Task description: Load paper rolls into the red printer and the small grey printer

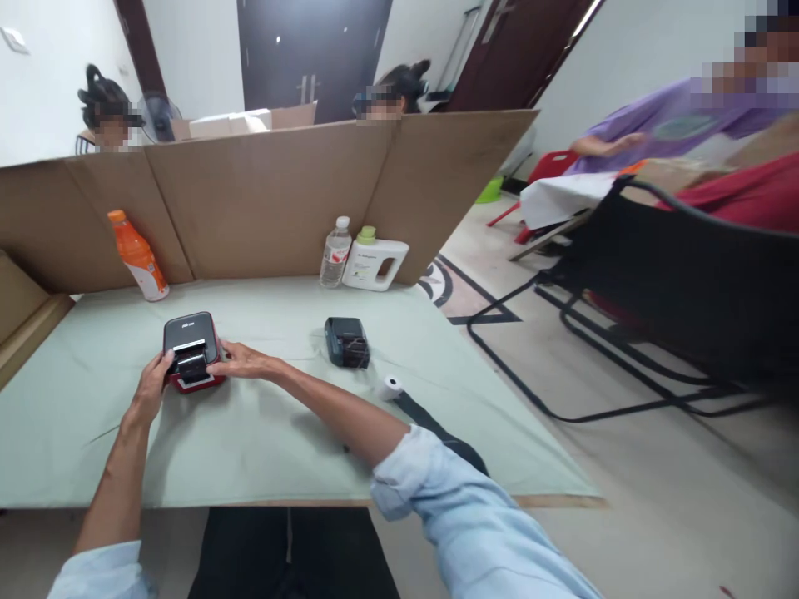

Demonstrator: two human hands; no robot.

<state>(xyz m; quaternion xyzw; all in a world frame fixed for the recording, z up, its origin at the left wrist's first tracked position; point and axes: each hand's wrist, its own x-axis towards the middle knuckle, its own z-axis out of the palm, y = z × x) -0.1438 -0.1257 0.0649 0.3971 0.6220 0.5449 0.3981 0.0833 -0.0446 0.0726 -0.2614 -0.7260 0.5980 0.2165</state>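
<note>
left fingers [165,359] + right fingers [220,368]: holding red-black device [189,329] | white roll [388,388]: near dark device [344,339]

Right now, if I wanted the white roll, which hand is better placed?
Probably the right hand: it holds the right side of the red-and-black device, nearer the white roll. The left hand is farther, with the right forearm between.

Bright, even light here; glints on the dark doors [314,62], upper ctr; sheen on the black-red device [192,345], L; soft shadows on the worktop [250,457], lower L; wide-angle stretch far R.
</note>
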